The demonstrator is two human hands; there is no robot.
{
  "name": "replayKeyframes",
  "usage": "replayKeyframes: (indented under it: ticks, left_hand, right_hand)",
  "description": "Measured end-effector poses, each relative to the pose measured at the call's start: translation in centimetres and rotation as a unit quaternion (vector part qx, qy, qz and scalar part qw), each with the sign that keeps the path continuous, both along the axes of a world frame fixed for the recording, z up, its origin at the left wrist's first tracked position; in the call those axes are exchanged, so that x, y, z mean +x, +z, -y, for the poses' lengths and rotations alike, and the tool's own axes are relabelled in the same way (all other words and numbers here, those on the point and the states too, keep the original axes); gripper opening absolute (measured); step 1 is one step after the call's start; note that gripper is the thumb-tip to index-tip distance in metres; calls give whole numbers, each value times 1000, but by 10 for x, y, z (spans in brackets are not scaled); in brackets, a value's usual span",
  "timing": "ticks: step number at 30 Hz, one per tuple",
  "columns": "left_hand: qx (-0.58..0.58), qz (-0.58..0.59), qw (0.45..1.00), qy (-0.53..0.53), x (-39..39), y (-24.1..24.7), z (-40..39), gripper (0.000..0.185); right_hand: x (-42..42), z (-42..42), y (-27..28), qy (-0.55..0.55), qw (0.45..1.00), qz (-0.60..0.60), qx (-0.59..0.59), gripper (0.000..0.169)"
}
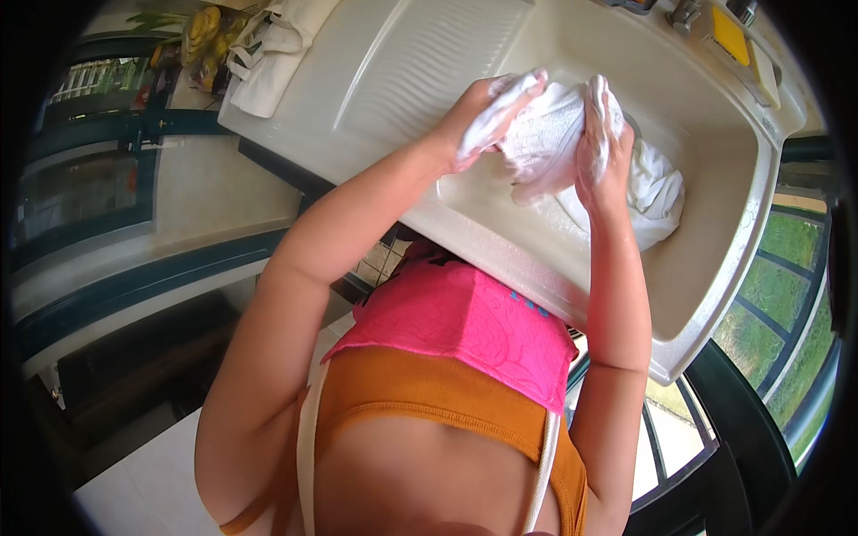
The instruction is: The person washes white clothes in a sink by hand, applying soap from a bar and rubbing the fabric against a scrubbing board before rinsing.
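Note:
A wet white cloth (549,134) with a ribbed or knitted texture is bunched between my two hands over the sink basin. My left hand (499,117) grips its left side, thick white suds coating the fingers. At the opposite side my right hand (603,144) holds the cloth, its raised fingers also covered in foam. Below and to the right, a second white cloth (655,197) lies crumpled on the basin floor, partly hidden behind my right hand and wrist.
The cream utility sink (704,268) has a ribbed washboard slope (429,60) on the left. A white fabric bag (268,74) rests at its far left edge. On the back rim sit a yellow sponge (729,37), a pale bar (763,74) and a metal tap (684,15).

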State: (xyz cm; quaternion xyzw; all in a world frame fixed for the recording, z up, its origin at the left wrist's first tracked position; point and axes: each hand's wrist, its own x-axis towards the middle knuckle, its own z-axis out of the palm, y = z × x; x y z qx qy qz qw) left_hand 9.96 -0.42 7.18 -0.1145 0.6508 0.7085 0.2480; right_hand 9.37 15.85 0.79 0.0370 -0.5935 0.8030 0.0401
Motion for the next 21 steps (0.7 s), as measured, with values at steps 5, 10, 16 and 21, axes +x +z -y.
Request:
replayKeyframes:
  ticks: [5,10,16,21]
  left_hand:
    - [-59,-73,995,-41,0,10,-4,31]
    - [74,-98,989,77,2,-8,-14,25]
    - [124,-53,971,195,20,-21,-51,15]
    - [169,-38,964,202,-7,-18,-36,17]
  right_hand:
    - [6,-2,15,24,995,77,-67,22]
    - [24,0,24,-40,972,27,229,22]
    - [-15,20,28,-104,920,3,379,42]
    - [7,50,14,-218,911,-136,321,41]
